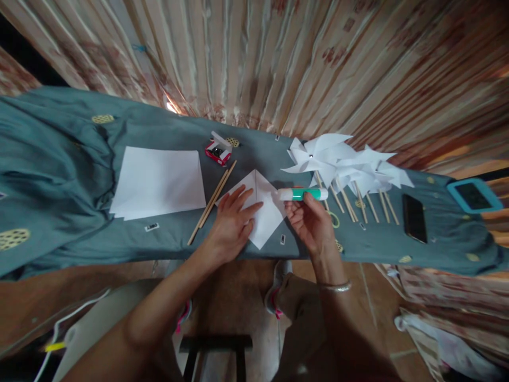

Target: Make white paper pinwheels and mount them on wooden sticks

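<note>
A square sheet of white paper (264, 225) lies turned corner-on at the table's front, with a line running down from its top corner. My left hand (234, 223) rests on its left part, fingers spread and holding nothing. Over the paper's right corner, my right hand (312, 220) is closed around what looks like a glue stick (304, 194), green with white ends. The stick is level, its left end pointing towards the paper. Two thin wooden sticks (212, 201) lie just left of my left hand.
A stack of white paper (159, 183) lies left, near an open red box (218, 149) of small dark items. Several paper pinwheels (324, 156) on sticks overlap at right, near a green ring (334, 219). Further right are a black phone (414, 218) and a blue-framed tablet (475, 195).
</note>
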A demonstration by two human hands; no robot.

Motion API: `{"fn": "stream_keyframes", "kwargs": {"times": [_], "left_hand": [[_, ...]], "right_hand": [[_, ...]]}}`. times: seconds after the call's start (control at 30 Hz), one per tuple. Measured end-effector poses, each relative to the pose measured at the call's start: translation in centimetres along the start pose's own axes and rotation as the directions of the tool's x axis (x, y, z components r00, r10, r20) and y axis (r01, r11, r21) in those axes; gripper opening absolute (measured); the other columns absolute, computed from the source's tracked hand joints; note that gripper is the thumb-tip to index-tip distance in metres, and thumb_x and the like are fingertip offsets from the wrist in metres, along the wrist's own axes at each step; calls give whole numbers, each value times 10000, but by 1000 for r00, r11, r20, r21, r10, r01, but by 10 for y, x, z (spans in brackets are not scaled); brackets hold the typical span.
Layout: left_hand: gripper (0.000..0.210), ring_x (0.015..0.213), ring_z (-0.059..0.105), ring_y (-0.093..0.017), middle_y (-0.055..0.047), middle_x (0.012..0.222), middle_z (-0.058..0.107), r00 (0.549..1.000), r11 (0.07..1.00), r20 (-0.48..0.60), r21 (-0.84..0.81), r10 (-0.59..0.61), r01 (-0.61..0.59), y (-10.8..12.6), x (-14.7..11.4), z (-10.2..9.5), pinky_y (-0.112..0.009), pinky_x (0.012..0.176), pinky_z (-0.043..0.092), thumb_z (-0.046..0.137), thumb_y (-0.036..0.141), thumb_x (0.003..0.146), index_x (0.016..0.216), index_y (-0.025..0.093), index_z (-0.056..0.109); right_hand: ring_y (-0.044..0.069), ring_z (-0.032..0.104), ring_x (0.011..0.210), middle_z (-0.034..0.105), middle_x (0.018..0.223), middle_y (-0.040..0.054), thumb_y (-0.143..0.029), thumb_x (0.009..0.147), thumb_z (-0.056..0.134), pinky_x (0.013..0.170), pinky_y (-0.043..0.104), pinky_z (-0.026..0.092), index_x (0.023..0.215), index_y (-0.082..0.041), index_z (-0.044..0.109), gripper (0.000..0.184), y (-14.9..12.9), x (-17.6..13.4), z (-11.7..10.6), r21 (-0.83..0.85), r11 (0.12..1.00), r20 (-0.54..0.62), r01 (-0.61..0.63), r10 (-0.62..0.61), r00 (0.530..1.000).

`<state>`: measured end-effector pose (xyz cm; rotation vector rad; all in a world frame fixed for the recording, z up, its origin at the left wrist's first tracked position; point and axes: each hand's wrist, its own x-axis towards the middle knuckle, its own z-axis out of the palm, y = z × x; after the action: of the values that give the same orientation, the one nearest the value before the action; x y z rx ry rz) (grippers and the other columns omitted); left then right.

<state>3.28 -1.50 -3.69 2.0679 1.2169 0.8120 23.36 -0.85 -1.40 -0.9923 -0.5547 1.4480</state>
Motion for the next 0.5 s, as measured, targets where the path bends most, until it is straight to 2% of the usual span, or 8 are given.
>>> {"fn": "stream_keyframes", "kwargs": {"times": [0.07,0.1,0.13,0.2,0.27,0.3,0.4,0.5], "left_hand": [[316,1227,529,-267,-91,1282,631,985,958,-130,-275,-115,76,1,2,-4,-466,1072,391,531,264,881,1149,227,692],[295,1079,599,-238,-91,1164,673,962,886,-164,-447,-219,126,2,4,-5,-408,973,468,546,304,878,1108,215,708],[279,915,625,-201,-83,1035,691,928,767,-162,-618,-337,170,4,6,-6,-346,846,513,562,331,869,1055,199,724],[255,658,562,-128,-53,821,655,850,435,-45,-873,-524,222,7,10,-6,-245,610,478,604,347,833,940,159,740],[241,556,484,-86,-28,713,598,803,146,108,-961,-587,236,11,14,-6,-202,512,407,649,328,785,860,119,739],[235,544,471,-76,-24,696,586,790,54,161,-970,-591,238,13,16,-6,-192,502,394,666,312,759,838,102,738],[221,569,487,-73,-39,706,608,784,-37,212,-971,-583,235,16,19,-6,-182,519,398,685,266,700,808,83,743],[187,613,504,-77,-50,771,663,803,90,127,-972,-582,219,16,19,-3,-180,549,406,701,185,652,813,107,755]], "right_hand": [[83,685,694,742,735,-27,-336,691,800,733,185,571,792,-214,691,192,0,-4,1,62,997,-7,-54,54,999],[86,688,677,740,708,-23,-347,696,797,714,182,573,786,-209,694,194,0,-5,2,88,992,-11,-88,89,996],[90,692,662,739,688,-15,-357,701,793,695,181,574,779,-203,698,197,1,-6,3,109,986,-12,-124,126,992],[104,697,641,741,665,1,-369,705,792,664,188,578,750,-195,702,201,4,-8,5,131,976,-9,-174,176,984],[115,698,624,742,648,11,-377,683,813,644,196,581,711,-187,696,225,7,-9,6,134,972,7,-195,195,981],[118,697,616,743,645,14,-378,662,831,638,196,581,708,-181,696,243,8,-10,7,133,971,21,-199,198,980],[107,692,596,745,645,17,-382,617,868,629,170,574,769,-153,708,318,10,-11,8,134,972,55,-194,188,981],[98,694,579,745,640,3,-372,628,868,616,156,578,790,-156,706,315,9,-8,5,119,979,35,-164,161,986]]}}
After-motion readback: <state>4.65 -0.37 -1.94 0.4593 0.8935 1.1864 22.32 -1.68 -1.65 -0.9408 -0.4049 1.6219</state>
